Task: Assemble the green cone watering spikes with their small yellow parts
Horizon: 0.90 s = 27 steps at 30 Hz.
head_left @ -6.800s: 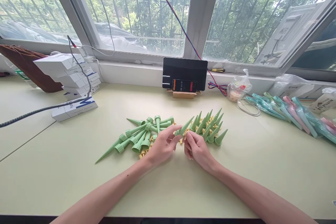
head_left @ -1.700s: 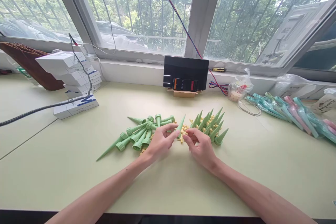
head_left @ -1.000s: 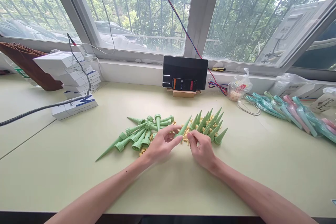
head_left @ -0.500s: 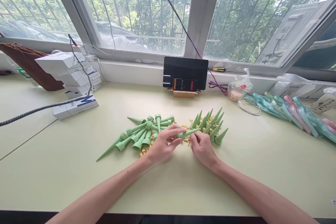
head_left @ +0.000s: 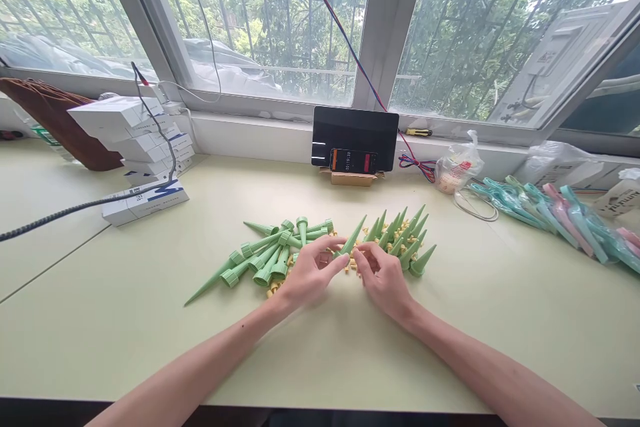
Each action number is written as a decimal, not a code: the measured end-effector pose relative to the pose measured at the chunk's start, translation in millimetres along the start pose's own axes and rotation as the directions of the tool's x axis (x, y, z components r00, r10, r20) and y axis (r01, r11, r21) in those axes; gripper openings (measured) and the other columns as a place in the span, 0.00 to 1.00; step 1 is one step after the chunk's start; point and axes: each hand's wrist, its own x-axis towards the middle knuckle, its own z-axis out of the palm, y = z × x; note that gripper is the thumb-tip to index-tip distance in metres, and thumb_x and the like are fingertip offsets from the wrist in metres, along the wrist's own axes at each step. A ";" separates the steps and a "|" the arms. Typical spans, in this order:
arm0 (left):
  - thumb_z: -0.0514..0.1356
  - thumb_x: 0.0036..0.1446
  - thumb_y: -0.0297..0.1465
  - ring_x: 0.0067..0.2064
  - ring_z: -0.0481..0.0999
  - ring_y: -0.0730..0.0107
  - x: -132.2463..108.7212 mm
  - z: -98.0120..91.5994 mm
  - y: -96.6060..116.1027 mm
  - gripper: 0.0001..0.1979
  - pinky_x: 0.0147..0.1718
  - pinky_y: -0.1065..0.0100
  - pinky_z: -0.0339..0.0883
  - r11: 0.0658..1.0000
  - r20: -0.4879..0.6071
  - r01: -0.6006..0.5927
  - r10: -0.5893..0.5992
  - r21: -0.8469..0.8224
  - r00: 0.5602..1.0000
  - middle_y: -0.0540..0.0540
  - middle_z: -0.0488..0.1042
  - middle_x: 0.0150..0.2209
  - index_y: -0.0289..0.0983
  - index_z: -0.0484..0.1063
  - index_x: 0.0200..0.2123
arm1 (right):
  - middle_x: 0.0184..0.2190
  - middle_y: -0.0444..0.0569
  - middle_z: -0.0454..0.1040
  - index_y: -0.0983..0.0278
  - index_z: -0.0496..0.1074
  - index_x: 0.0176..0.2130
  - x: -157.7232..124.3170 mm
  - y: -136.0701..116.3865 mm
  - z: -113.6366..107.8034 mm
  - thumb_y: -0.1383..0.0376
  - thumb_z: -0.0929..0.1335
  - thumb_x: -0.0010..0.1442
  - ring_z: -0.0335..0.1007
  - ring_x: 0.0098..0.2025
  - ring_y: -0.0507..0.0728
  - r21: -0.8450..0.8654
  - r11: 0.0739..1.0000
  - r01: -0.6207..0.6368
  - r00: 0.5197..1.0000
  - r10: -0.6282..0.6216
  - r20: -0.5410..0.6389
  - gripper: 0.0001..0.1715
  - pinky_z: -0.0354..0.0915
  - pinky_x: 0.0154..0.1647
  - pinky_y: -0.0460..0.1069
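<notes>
My left hand [head_left: 314, 268] grips a green plant watering spike [head_left: 354, 235] by its wide end, the tip slanting up to the right. Close beside it, my right hand [head_left: 383, 273] has thumb and index finger drawn together; whatever is between them is too small to make out. Left of my hands lies a heap of loose green watering spikes [head_left: 267, 260], pointing various ways. To the right, several more spikes [head_left: 400, 233] stand tip up in a cluster. Small yellow plastic pieces [head_left: 347, 267] are scattered between and under both groups, partly hidden by my hands.
A phone [head_left: 354, 161] leans on a black screen [head_left: 355, 130] at the back. White boxes [head_left: 145, 203] and a dark cable are at the left. A knotted plastic bag [head_left: 457, 167] and bagged turquoise and pink items [head_left: 545, 210] lie at the right.
The spike in my left hand has swung from nearly level to a steep upward slant. My right fingers have come away from its tip.
</notes>
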 end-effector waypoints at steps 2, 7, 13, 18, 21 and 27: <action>0.64 0.58 0.41 0.24 0.66 0.79 -0.3 -0.5 1.3 0.22 0.20 0.74 0.60 0.999 -0.011 0.040 -0.040 -0.030 0.999 0.45 0.73 0.38 0.35 0.73 0.51 | 0.22 0.42 0.67 0.63 0.70 0.40 -0.3 1.2 -0.1 0.55 0.63 0.68 0.62 0.21 0.52 -0.044 0.998 0.035 0.999 -0.035 0.004 0.14 0.59 0.22 0.47; 0.65 0.56 0.42 0.22 0.62 0.79 -0.1 -0.1 2.0 0.21 0.19 0.74 0.57 0.994 -0.023 0.070 -0.072 -0.088 0.997 0.51 0.69 0.29 0.35 0.74 0.49 | 0.24 0.44 0.69 0.63 0.70 0.39 0.5 5.9 -0.5 0.57 0.63 0.69 0.63 0.24 0.53 -0.133 0.982 0.134 0.991 -0.131 0.028 0.13 0.61 0.27 0.47; 0.64 0.56 0.43 0.21 0.60 0.78 0.7 0.1 -0.8 0.21 0.18 0.74 0.55 0.992 -0.001 0.076 -0.076 -0.105 0.997 0.53 0.64 0.24 0.35 0.74 0.47 | 0.24 0.44 0.68 0.62 0.66 0.33 2.6 6.6 -0.7 0.60 0.59 0.71 0.62 0.25 0.52 -0.170 0.959 0.228 0.973 -0.220 0.063 0.16 0.60 0.28 0.47; 0.63 0.58 0.42 0.21 0.60 0.79 1.5 -2.3 -4.3 0.22 0.18 0.75 0.55 0.997 0.057 0.037 -0.033 -0.073 0.998 0.52 0.66 0.24 0.36 0.73 0.51 | 0.22 0.42 0.63 0.61 0.60 0.28 1.6 6.1 -1.0 0.58 0.58 0.71 0.57 0.22 0.51 -0.164 0.963 0.213 0.977 -0.206 0.063 0.19 0.56 0.25 0.47; 0.63 0.59 0.40 0.22 0.61 0.81 2.6 -3.2 -7.2 0.20 0.18 0.76 0.56 0.998 0.073 -0.038 0.042 -0.055 0.996 0.48 0.70 0.34 0.38 0.73 0.52 | 0.19 0.40 0.60 0.61 0.59 0.28 -0.6 5.5 0.0 0.55 0.58 0.71 0.56 0.20 0.51 -0.033 0.996 0.084 0.993 -0.081 0.082 0.21 0.56 0.23 0.47; 0.61 0.61 0.36 0.26 0.64 0.82 4.9 -2.9 -10.5 0.15 0.18 0.77 0.59 0.987 0.106 -0.144 0.152 -0.074 0.983 0.43 0.67 0.45 0.41 0.75 0.51 | 0.16 0.35 0.55 0.61 0.61 0.29 -0.8 1.5 4.3 0.48 0.60 0.68 0.55 0.13 0.48 0.385 0.895 -0.225 0.963 0.143 0.229 0.24 0.54 0.15 0.45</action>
